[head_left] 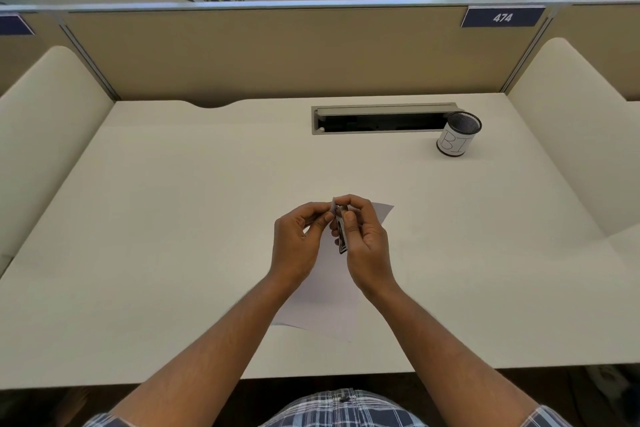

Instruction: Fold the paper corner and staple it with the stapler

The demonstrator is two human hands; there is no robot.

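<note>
Above the middle of the white desk my two hands meet over a sheet of white paper. My left hand pinches the paper's upper edge between thumb and fingers. My right hand curls round a small dark, narrow object held upright against that same edge; what it is I cannot make out. The sheet hangs down between my wrists, and its lower corner lies on the desk near me.
A black mesh cup with a white label marked "BI" stands at the back right, beside an open cable slot. Beige partitions close the back and both sides. A sign reads 474.
</note>
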